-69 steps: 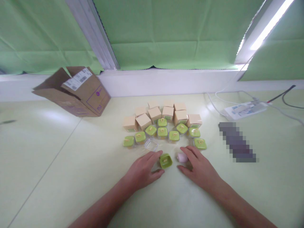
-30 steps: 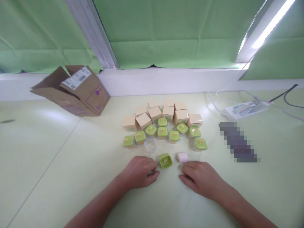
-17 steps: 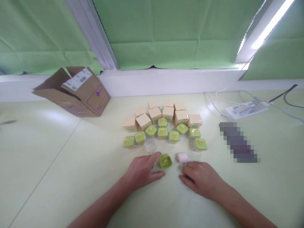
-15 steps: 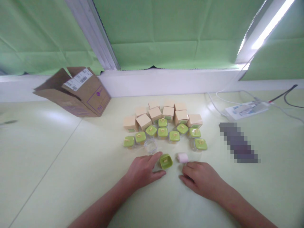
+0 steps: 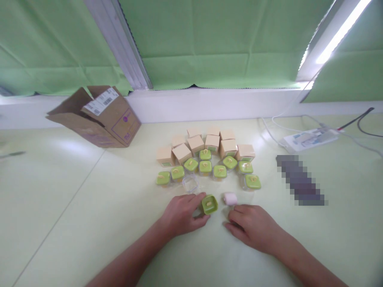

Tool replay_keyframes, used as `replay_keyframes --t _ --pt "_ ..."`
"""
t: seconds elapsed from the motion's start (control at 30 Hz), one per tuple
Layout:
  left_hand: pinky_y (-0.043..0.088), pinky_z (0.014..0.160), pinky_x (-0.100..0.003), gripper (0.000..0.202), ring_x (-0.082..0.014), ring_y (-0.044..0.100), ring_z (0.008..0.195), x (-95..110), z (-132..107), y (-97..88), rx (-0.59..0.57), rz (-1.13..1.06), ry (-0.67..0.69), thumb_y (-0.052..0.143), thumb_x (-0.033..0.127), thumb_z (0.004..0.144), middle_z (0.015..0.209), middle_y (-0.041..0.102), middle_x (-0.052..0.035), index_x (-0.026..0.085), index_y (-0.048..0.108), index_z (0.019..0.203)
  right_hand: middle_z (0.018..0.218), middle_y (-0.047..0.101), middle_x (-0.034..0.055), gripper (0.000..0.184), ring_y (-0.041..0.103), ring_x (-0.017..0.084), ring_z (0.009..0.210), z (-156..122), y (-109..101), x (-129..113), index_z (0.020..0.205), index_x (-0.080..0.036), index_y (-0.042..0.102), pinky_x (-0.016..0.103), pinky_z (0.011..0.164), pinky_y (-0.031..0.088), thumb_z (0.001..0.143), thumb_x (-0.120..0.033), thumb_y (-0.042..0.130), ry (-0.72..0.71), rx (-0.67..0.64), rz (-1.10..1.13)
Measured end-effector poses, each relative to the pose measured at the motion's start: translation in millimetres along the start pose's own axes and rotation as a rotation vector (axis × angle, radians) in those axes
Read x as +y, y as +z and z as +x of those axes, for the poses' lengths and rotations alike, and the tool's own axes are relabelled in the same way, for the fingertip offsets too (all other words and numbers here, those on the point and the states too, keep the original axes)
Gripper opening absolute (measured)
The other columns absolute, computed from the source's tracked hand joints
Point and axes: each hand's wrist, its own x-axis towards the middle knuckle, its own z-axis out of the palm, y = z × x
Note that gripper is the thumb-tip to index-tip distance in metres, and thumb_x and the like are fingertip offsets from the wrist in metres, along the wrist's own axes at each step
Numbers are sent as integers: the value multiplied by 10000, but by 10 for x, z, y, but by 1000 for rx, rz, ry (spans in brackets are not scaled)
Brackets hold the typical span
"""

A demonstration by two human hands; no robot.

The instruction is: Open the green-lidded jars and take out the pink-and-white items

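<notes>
My left hand has its thumb and forefinger closed on opposite sides of a green square lid, hollow side up, with a small yellowish piece in its middle. Just right of it lies a pale pink roll-like piece. My right hand rests below that piece, fingers loosely curled and thumb apart, with nothing visible in it. A clear square container without a lid stands beyond my left hand. Several clear containers with green lids form an arc farther back.
Several small tan boxes stand behind the containers. At the back left is an open cardboard carton. A white power strip with cables lies at the back right, and a pixelated dark object is in front of it.
My left fingers have closed in on the green lid, which has shifted very slightly toward me. My right hand has drawn back a little to the left.
</notes>
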Motion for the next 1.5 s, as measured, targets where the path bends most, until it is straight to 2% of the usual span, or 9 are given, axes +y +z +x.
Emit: replay_keyframes --t 0.17,0.27,0.4,0.5,0.7,0.9,1.17,1.37,1.5 --pt "512 632 -309 366 -215 667 706 62 -4 -52 71 -45 50 609 376 757 823 710 -38 193 567 1071 723 638 15 263 609 158 703 -31 -76 -66 774 -202 618 262 643 400 963 -315 475 -59 88 189" --pt "487 595 -307 294 -208 640 657 104 -7 -72 78 -41 95 595 376 724 754 677 -34 190 571 950 684 606 -2 239 572 136 648 -39 -126 -130 786 -201 622 244 616 398 955 -294 482 -83 181 344" --pt "452 548 -306 295 -203 612 611 177 -21 -70 68 0 177 592 427 701 692 648 -26 192 569 879 677 590 -12 189 542 122 623 -22 -120 -195 866 -203 651 231 599 392 952 -273 498 -97 301 452" --pt "416 501 -306 296 -191 574 555 240 -30 -51 45 22 233 585 474 699 641 619 -10 201 561 812 699 590 -2 178 554 135 658 0 -68 -215 883 -210 672 244 612 390 944 -268 515 -101 307 388" --pt "399 481 -310 295 -174 551 530 339 -32 -37 54 75 317 584 490 691 615 599 6 210 520 757 707 588 -20 93 569 129 673 43 2 -228 801 -237 678 246 603 373 875 -261 627 -75 177 220" --pt "371 453 -318 288 -167 526 507 363 -17 -40 78 94 334 559 493 706 594 574 9 215 490 723 682 573 -29 145 531 113 612 64 16 -224 731 -226 646 259 551 324 874 -232 622 -131 123 55" --pt "350 469 -311 278 -157 505 521 320 -12 -60 93 67 342 526 480 722 592 554 10 209 526 780 662 554 -29 176 507 116 596 53 19 -219 732 -226 624 269 552 315 895 -237 560 -153 197 76" --pt "340 469 -320 276 -162 480 516 292 -13 -65 176 35 348 527 442 716 591 534 10 196 559 836 669 555 -25 160 520 121 612 52 24 -225 771 -227 628 261 573 347 890 -231 521 -153 256 131" --pt "357 478 -308 264 -160 477 526 285 -22 -67 175 23 334 519 421 721 597 522 7 193 564 846 656 560 -14 176 521 125 599 55 41 -230 760 -218 621 253 563 359 884 -226 497 -154 315 152"
